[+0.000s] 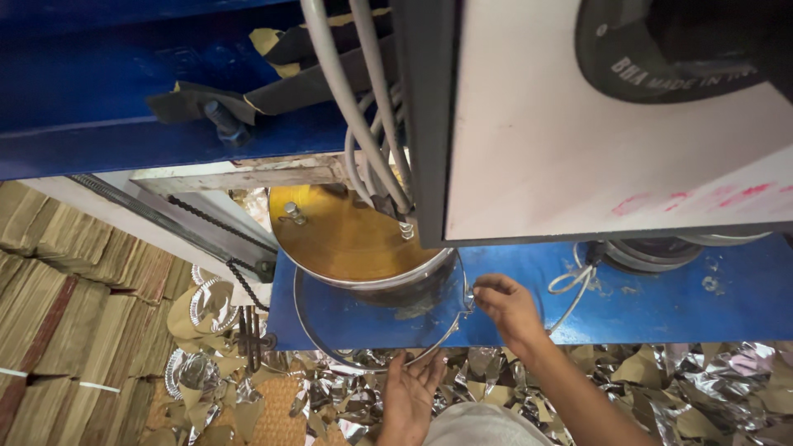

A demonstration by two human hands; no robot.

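Note:
A round metal press die (pixel 351 239) with a brass-coloured top hangs over a circular opening ringed by a thin metal rim (pixel 314 330) in a blue machine table (pixel 661 306). My right hand (pixel 505 307) pinches the rim's right side beside the die. Below the table edge, my left hand (pixel 410 392) is held palm up with fingers spread under the opening and holds nothing. What lies inside the opening is hidden.
A white machine panel (pixel 595 140) and grey cables (pixel 355 99) hang above the die. A black chain (pixel 227 248) runs at the left. Stacks of brown card sheets (pixel 66 306) stand far left. Silver foil scraps and foil plates (pixel 206 301) litter the floor.

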